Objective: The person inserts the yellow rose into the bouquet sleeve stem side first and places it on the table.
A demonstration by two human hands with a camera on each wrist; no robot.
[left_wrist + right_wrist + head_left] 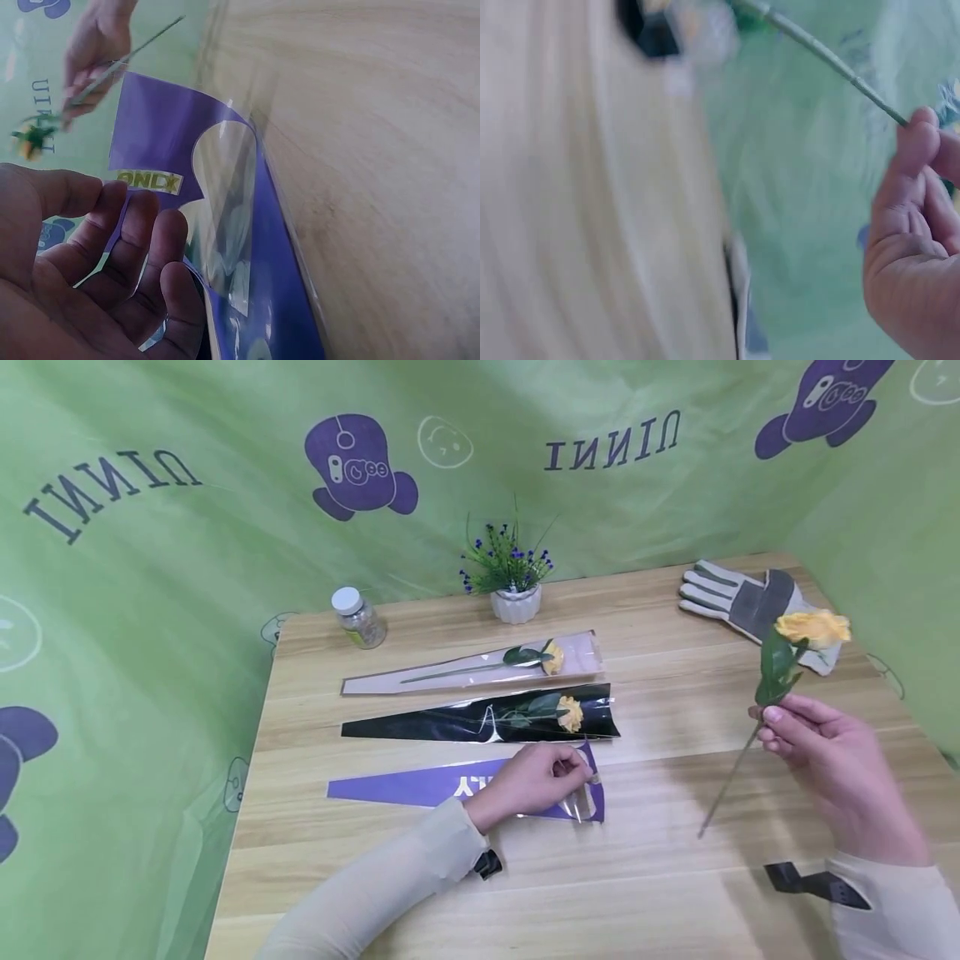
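My left hand (534,781) pinches the wide end of a flat purple flower sleeve (420,782) between thumb and fingers. In the left wrist view the clear front of the sleeve (150,120) stands a little away from its backing near the gold lettering. Held up on the right by its stem, a yellow rose (813,628) with green leaves is pinched in my right hand (836,764). Its bloom points up and its bare stem end slants down to the left over the table. The right wrist view shows thumb and fingertips on the green stem (825,52).
Behind the purple sleeve lie a black sleeve (420,720) and a pale pink sleeve (450,677), each with a yellow rose inside. A white-capped jar (362,622), a potted plant (516,603) and a work glove (750,602) stand or lie farther back on the wooden table (660,893).
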